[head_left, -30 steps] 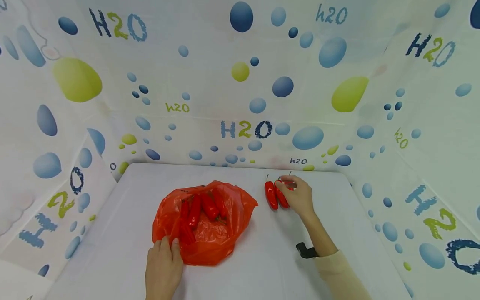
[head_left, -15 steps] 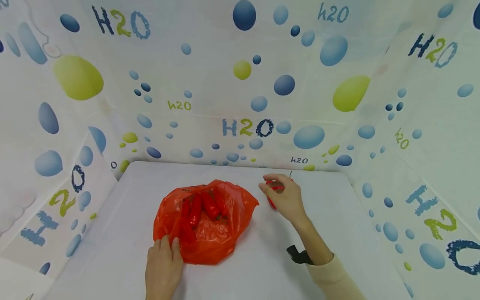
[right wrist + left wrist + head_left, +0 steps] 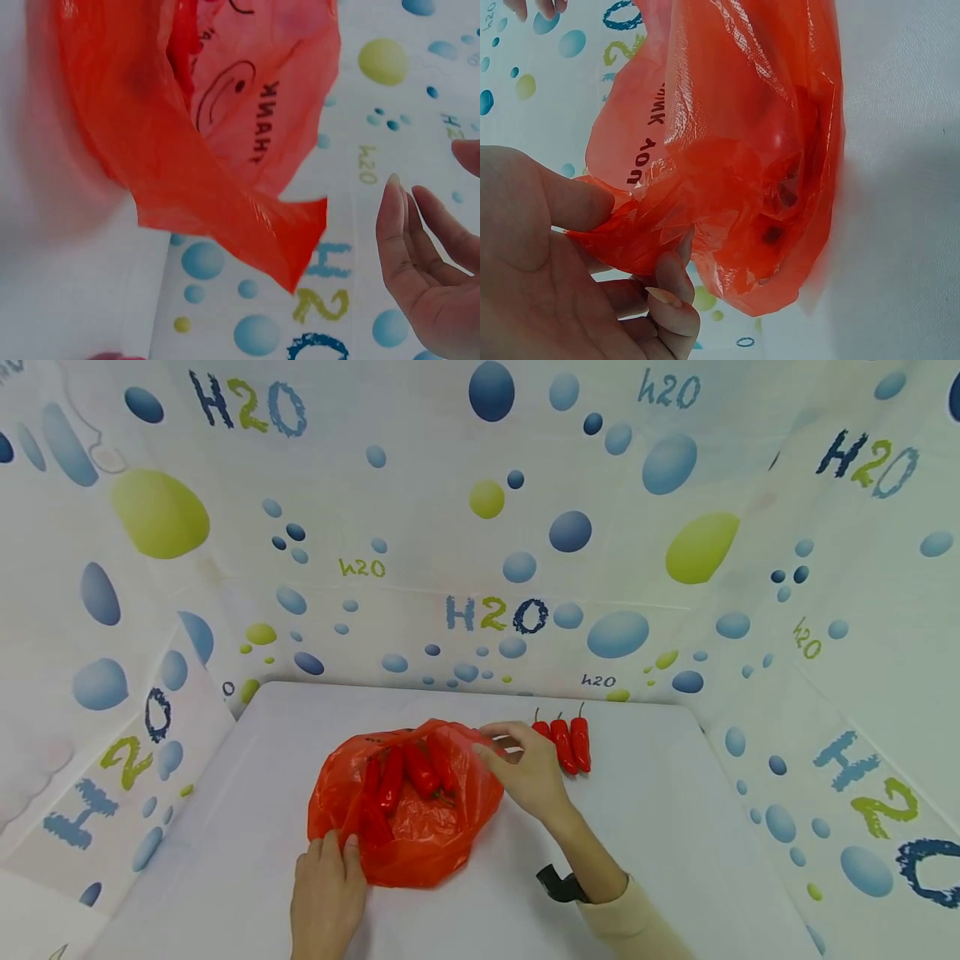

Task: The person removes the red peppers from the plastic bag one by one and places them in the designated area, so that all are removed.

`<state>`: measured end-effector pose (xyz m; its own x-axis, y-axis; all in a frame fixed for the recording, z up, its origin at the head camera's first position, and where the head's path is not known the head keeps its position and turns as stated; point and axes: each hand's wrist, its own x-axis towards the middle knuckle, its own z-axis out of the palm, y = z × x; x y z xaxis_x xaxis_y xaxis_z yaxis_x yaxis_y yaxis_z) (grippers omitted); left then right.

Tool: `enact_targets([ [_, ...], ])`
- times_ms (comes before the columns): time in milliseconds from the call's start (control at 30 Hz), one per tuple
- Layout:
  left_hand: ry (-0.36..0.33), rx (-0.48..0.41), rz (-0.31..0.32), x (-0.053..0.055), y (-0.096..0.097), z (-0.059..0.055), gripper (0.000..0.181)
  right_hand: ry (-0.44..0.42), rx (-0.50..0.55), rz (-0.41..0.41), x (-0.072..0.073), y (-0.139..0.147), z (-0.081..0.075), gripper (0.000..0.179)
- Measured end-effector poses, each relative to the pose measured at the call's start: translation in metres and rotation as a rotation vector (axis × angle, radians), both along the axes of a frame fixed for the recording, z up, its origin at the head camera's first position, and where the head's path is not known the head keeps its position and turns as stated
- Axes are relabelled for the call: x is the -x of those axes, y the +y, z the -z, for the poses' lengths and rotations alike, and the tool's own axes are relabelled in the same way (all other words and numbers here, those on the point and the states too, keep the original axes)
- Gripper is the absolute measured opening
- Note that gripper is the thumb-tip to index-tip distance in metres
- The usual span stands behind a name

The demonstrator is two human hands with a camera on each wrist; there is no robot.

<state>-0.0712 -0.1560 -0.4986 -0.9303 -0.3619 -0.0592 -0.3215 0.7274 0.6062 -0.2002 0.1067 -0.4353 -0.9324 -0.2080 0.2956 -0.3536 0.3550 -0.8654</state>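
Observation:
A red plastic bag (image 3: 427, 864) lies mouth-up on the white table, with several red chili peppers (image 3: 420, 772) inside. My left hand (image 3: 327, 889) grips the bag's near-left edge; in the left wrist view its thumb and fingers pinch a fold of the plastic (image 3: 626, 244). Over the bag's right rim hovers my right hand (image 3: 531, 770). The right wrist view shows the same right hand (image 3: 431, 274) with gently bent fingers, nothing between them, and a gap to the bag's pointed corner (image 3: 296, 240). To its right, three red chili peppers (image 3: 564, 747) lie side by side, stems pointing away.
The white table (image 3: 660, 827) ends at a back wall covered in a printed sheet (image 3: 420, 510) with blue and green drops. Similar sheets hang at both sides. A black strap piece (image 3: 561, 885) sits on the right wrist, just past a beige sleeve (image 3: 626, 918).
My right hand has left the chili peppers on the right and moved left to the bag's right rim, uncovering them. The left hand has stayed on the bag.

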Motion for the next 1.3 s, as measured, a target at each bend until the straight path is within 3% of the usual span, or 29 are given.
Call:
enact_targets([
  [633, -0.005, -0.004, 0.009, 0.003, 0.003, 0.000, 0.041, -0.117, -0.076, -0.158, -0.020, -0.057, 0.038, 0.029],
  [933, 0.020, 0.015, 0.018, 0.002, 0.002, 0.001, 0.041, -0.113, -0.182, -0.232, -0.025, -0.080, 0.061, 0.036],
  [1300, 0.021, 0.020, 0.028, 0.003, 0.002, 0.001, 0.041, -0.105, -0.402, -0.210, -0.028, -0.109, 0.085, 0.049],
])
